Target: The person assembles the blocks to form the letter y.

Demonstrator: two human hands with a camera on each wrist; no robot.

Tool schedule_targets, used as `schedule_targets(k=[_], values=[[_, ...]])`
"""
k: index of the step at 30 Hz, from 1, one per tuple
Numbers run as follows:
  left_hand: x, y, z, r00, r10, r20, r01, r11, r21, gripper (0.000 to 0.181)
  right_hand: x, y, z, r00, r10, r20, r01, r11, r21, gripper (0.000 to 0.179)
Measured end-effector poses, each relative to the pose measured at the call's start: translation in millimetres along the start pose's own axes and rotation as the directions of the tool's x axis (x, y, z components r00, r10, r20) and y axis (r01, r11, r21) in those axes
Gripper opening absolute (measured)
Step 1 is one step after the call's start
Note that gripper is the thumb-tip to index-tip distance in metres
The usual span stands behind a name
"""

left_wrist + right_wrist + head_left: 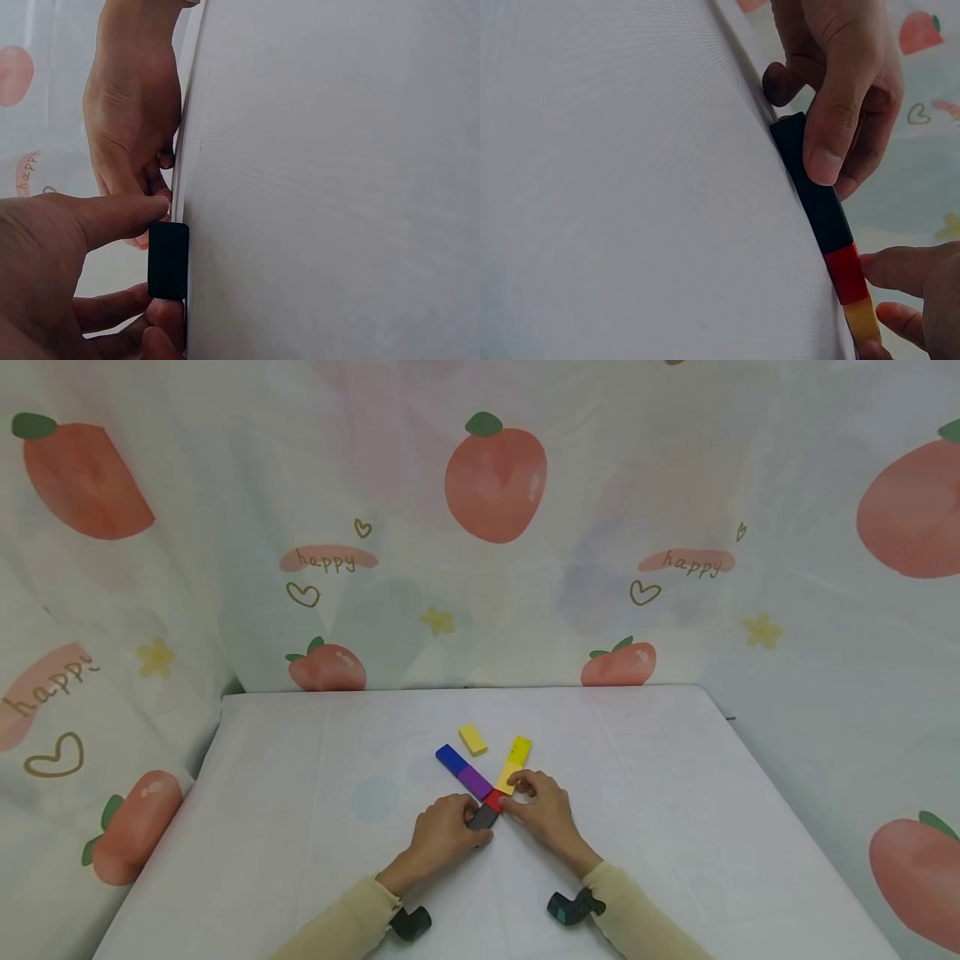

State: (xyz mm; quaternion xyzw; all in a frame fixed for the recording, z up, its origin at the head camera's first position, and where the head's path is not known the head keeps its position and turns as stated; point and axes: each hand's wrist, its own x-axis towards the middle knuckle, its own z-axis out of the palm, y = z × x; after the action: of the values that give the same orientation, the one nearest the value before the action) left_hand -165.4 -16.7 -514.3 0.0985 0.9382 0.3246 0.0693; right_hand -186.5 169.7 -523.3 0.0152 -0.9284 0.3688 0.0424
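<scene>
My left hand (pixel 442 835) grips a black block (pixel 484 816) between thumb and fingers. The block lies low on the white cloth, its end facing the camera in the left wrist view. A red block (pixel 494 800) adjoins the black one. The thumb of my right hand (pixel 545 812) touches the red block, while its curled fingers hold the side of a pale yellow block (pixel 862 322) beyond. A bright yellow block (pixel 520 749) continues that arm. From the red block a purple block (pixel 475 782) and a blue block (pixel 452 760) run up and left.
A separate yellow block (pixel 472 740) lies between the two arms of the Y shape, farther back. The white-covered table (pixel 300 793) meets a printed cloth wall (pixel 405 635) at its rear edge. Black wrist cameras (pixel 576 907) sit by both sleeves.
</scene>
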Motion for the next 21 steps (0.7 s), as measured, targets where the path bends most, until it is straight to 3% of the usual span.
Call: schedule_targets(k=[21], values=[[-0.7,-0.3,-0.3,1.000,0.021,-0.023,-0.021,1.000,0.000,0.036,0.9,1.3,0.9,1.000,0.012,0.009,-0.012,1.000,0.006,0.028]])
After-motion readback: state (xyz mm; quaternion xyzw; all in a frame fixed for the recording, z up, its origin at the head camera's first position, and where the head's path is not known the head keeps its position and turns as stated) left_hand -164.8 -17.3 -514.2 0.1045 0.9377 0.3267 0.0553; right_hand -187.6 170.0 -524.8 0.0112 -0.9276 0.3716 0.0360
